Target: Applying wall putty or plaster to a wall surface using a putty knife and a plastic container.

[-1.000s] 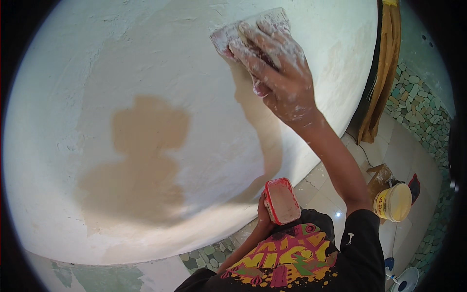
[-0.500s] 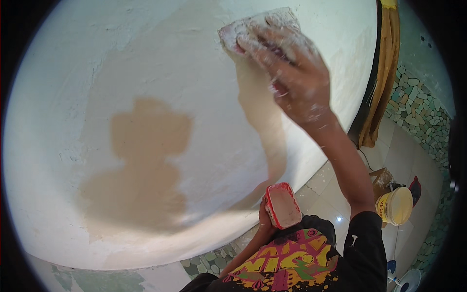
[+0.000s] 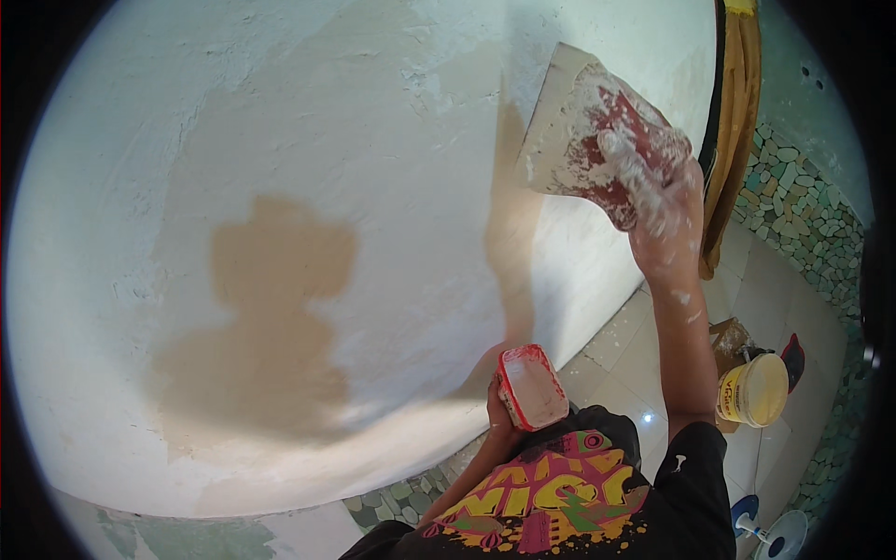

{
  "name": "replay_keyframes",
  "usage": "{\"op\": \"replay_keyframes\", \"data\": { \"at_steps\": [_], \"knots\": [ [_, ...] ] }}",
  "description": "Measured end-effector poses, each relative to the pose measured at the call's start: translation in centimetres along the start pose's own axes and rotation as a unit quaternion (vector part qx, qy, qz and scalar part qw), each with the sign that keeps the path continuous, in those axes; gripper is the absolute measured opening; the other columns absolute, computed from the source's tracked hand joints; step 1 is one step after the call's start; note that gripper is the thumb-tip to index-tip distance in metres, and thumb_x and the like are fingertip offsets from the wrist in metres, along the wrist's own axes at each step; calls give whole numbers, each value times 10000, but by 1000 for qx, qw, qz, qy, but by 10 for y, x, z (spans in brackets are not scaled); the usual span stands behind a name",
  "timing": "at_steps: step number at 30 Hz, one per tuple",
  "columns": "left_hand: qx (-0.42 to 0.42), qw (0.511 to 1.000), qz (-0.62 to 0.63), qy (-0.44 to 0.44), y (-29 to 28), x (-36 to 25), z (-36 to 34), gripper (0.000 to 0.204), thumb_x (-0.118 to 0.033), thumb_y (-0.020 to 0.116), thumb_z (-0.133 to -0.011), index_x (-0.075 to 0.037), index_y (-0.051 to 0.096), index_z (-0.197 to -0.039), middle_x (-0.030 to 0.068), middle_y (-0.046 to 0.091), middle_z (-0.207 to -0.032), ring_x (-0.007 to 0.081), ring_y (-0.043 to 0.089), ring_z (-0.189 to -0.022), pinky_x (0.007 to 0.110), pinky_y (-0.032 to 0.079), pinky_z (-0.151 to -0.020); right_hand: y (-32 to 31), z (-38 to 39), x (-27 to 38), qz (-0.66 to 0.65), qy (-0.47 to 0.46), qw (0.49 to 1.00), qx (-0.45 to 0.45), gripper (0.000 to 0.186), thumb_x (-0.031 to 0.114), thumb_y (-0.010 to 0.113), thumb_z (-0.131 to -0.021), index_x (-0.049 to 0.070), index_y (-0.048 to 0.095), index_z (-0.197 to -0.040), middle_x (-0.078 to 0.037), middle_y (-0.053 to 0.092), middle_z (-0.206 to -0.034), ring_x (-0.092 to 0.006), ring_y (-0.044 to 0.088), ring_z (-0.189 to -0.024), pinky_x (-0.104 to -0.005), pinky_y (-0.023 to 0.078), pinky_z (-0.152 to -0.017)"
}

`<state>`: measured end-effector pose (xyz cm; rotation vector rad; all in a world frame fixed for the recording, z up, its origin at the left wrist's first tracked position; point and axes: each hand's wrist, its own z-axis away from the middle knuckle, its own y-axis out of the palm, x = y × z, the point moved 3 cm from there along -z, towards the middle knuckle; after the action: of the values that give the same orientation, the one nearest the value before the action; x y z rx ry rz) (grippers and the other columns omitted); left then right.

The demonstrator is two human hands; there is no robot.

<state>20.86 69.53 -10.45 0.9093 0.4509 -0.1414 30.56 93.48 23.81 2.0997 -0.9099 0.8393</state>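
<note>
My right hand (image 3: 658, 191), smeared with white paste, grips the red handle part of a wide putty knife (image 3: 560, 121). Its pale flat blade is turned toward me, in front of the wall and coated with paste near the grip. Low in front of my chest, my left hand (image 3: 502, 411) holds a red-rimmed rectangular tub (image 3: 539, 390) with whitish paste inside. Most of those fingers are behind the tub. The white plastered wall (image 3: 420, 252) shows greyish damp-looking patches, ridges, and the shadows of my head and arm.
On the tiled floor (image 3: 616, 373) at the right stand a yellow-and-white bucket (image 3: 754, 392) and a brown box (image 3: 730, 341). A white-and-blue fan-like object (image 3: 779, 537) is at the lower right. Brown cloth (image 3: 737, 131) hangs along the wall's right edge, near a pebble-stone surface (image 3: 793, 191).
My right hand has moved right and down, and the putty knife has turned so its broad blade face shows. The tub in my left hand has shifted slightly left and up.
</note>
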Motion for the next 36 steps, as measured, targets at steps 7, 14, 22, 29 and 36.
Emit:
{"op": "replay_keyframes", "data": {
  "at_steps": [7,14,22,29,36],
  "knots": [
    [10,999,18,31,-37,-11,40,700,-592,347,-1021,-93,477,-1495,175,594,-1426,375,606,-1270,562,486,-1085,23,5,4,-89,-24,993,-69,313,124,644,-998,-40,665,-1264,-137,722,-1160,-177,712,-983,-310,617,-813],
    [27,998,52,22,-42,-15,29,688,-580,327,-1031,-103,464,-1507,166,586,-1439,380,588,-1292,570,474,-1097,80,-14,8,424,-518,741,57,308,191,620,-1012,59,712,-1275,-136,660,-1380,-315,638,-1266,-492,463,-1111],
    [27,996,83,-14,-39,4,-5,696,-574,313,-1029,-100,448,-1520,172,562,-1467,384,565,-1321,575,453,-1120,91,-31,-57,359,-458,810,72,492,389,510,-1005,115,669,-1381,-177,578,-1472,-405,509,-1392,-561,335,-1188],
    [30,998,50,-34,-76,-4,2,693,-563,285,-1040,-91,442,-1523,172,568,-1462,384,575,-1310,571,461,-1113,112,18,-66,376,-433,814,89,529,483,455,-1043,121,695,-1345,-205,616,-1411,-423,555,-1340,-561,382,-1157],
    [43,998,34,-44,-110,-12,14,707,-588,329,-1027,-84,463,-1505,177,592,-1427,372,609,-1263,563,492,-1077,141,73,-73,410,-411,808,99,541,512,434,-1044,129,716,-1301,-184,633,-1396,-410,567,-1332,-542,404,-1151]
  ]
}}
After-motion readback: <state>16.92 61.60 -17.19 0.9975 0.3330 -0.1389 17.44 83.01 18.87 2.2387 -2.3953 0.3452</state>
